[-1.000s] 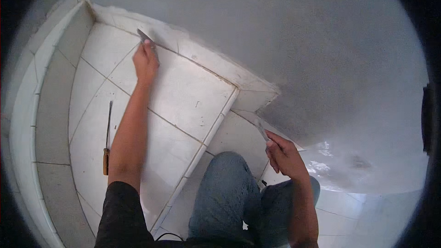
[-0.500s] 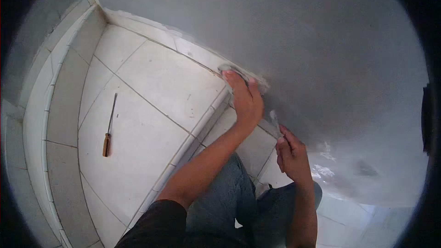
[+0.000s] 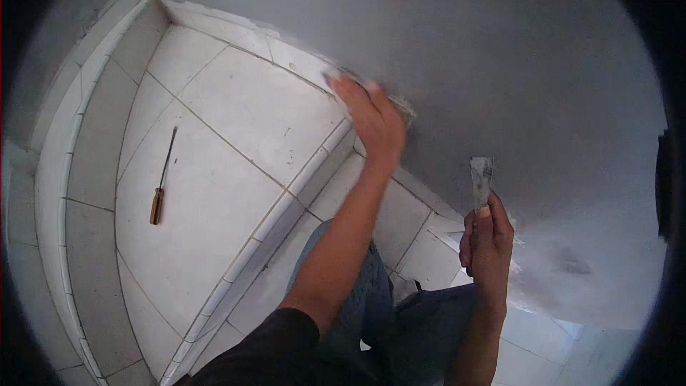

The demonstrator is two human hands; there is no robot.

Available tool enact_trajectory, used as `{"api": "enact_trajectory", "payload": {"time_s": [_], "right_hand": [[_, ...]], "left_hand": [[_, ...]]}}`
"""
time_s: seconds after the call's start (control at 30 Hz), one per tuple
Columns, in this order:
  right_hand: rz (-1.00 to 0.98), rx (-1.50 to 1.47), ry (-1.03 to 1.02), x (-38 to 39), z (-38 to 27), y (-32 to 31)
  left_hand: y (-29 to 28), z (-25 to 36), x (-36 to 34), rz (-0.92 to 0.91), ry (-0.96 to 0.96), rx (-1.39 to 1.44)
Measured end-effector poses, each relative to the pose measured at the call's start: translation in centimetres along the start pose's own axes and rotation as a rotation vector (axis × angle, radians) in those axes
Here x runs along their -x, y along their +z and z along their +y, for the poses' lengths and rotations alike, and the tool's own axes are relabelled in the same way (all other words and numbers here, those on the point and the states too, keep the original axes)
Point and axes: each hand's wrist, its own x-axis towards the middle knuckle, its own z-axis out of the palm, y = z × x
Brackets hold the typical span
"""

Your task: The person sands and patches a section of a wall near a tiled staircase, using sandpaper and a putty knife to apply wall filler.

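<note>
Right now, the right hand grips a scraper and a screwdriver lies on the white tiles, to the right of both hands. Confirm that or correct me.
One thing is wrong: the head view shows the screwdriver to the left of both the left hand and the right hand. It does lie on the white tiles, and the right hand does grip a scraper.

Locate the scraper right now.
Right of centre in the head view, the scraper is held in the right hand, seen in front of the grey wall.
</note>
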Motion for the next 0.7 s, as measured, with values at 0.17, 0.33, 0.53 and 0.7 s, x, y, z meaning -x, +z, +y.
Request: {"api": "enact_trajectory", "payload": {"time_s": [0.17, 0.33, 0.53, 0.7], "right_hand": [[-0.033, 0.021, -0.056, 0.9, 0.5, -0.1], [0.025, -0.088, -0.038, 1.2, 0.9, 0.7], [0.011, 0.097, -0.144, 2.0, 0.7, 1.1], [-0.028, 0.073, -0.187, 2.0, 0.9, 0.9]], "left_hand": [[-0.6, 1.5, 1.2, -0.057, -0.043, 0.041], [-0.2, 0.0, 3.0, -0.101, 0.035, -0.037], [-0.4, -0.9, 2.0, -0.056, 0.009, -0.057], [-1.9, 0.1, 0.4, -0.097, -0.004, -0.116]]}}
